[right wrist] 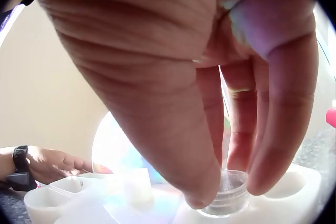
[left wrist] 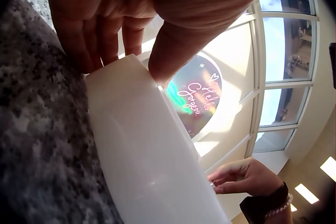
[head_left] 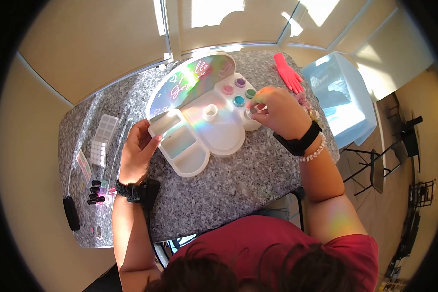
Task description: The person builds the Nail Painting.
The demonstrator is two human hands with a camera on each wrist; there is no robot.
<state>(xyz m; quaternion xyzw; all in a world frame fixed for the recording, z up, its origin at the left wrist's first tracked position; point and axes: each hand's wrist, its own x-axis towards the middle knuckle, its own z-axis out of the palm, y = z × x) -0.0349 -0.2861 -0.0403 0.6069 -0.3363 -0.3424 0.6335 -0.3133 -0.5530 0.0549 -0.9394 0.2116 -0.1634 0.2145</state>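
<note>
A white vanity organizer (head_left: pixel 224 141) stands on the granite table, with a shiny rounded mirror panel (head_left: pixel 180 87) lettered in pink at its back. My left hand (head_left: pixel 135 153) grips its left end, thumb on the rim of the compartment side and fingers round the outer wall (left wrist: pixel 142 140). At the right side, my right hand (head_left: pixel 280 114) pinches a small clear jar (right wrist: pixel 226 200) between thumb and finger, down at a round hole of the organizer. Pink, purple, green and teal jars (head_left: pixel 238 101) sit in the neighbouring holes. A short white ring (head_left: pixel 209 112) stands mid-organizer.
On the left lie clear divided cases (head_left: pixel 102 138), a sticker sheet (head_left: pixel 83 165) and several black-capped bottles (head_left: pixel 95 191). A pink glove (head_left: pixel 288 73) lies at the back right, near small jars (head_left: pixel 306 104) partly behind my right hand. A blue translucent bin (head_left: pixel 345 97) stands beyond the table's right edge.
</note>
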